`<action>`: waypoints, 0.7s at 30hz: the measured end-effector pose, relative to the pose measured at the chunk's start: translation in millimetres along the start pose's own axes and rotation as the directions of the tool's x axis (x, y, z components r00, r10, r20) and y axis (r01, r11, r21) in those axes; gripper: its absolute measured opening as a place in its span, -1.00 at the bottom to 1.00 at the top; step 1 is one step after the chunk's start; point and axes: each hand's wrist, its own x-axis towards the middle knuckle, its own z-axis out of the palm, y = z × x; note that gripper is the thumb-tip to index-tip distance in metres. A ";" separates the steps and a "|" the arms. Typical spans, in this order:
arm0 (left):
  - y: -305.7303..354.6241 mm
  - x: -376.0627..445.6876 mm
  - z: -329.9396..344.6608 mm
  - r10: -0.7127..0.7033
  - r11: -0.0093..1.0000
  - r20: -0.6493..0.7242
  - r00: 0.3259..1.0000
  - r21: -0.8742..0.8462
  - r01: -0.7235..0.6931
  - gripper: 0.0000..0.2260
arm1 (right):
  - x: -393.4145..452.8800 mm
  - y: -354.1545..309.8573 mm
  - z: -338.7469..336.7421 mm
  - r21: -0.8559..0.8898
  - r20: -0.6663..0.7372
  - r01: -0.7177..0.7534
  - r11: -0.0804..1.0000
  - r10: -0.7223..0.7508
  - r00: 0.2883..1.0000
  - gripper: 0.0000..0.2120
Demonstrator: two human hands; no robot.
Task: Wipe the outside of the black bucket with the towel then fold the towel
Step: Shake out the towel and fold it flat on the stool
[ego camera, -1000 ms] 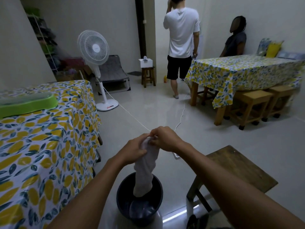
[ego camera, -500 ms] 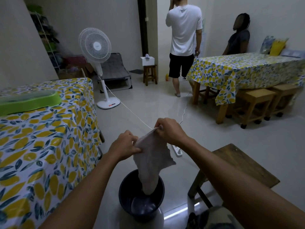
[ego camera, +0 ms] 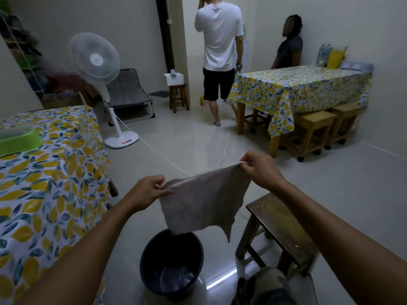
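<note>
A pale grey towel (ego camera: 201,201) hangs spread out flat in the air, held by its two upper corners. My left hand (ego camera: 147,191) pinches the left corner and my right hand (ego camera: 259,169) pinches the right corner, a little higher. The towel's lower edge dangles just above the rim of the black bucket (ego camera: 171,264), which stands upright on the floor directly below. The bucket's inside shows a shiny bottom.
A lemon-print table (ego camera: 44,183) stands close on the left with a green tub (ego camera: 18,140). A dark wooden stool (ego camera: 282,234) is right of the bucket. A white fan (ego camera: 99,84) and its cord cross the floor ahead. Two people stand by a far table (ego camera: 297,89).
The towel was bunched between both hands and hanging into the bucket; my hands have moved apart and stretched it open, lifting its end out of the bucket.
</note>
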 end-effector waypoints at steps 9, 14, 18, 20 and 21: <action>111.0 74.4 67.1 0.140 0.943 0.161 0.977 -0.324 -0.082 -0.82 | -62.7 86.1 -100.3 -0.080 -0.218 -0.275 0.958 0.253 0.943 -0.88; 145.7 88.8 96.4 0.203 0.933 0.230 0.952 -0.342 -0.117 -0.76 | -104.8 114.3 -129.9 -0.115 -0.193 -0.343 0.932 0.317 0.928 -0.91; 152.1 97.2 93.9 0.210 0.948 0.334 0.919 -0.300 -0.108 -0.77 | -130.7 120.9 -149.5 -0.125 -0.076 -0.331 0.935 0.324 0.943 -0.90; 153.8 106.5 88.5 0.208 0.958 0.382 0.900 -0.265 -0.109 -0.75 | -134.8 122.9 -153.4 -0.105 0.008 -0.322 0.941 0.325 0.946 -0.88; 155.4 113.1 87.7 0.208 0.961 0.395 0.895 -0.251 -0.113 -0.75 | -133.6 126.2 -153.0 -0.092 0.048 -0.323 0.942 0.328 0.944 -0.88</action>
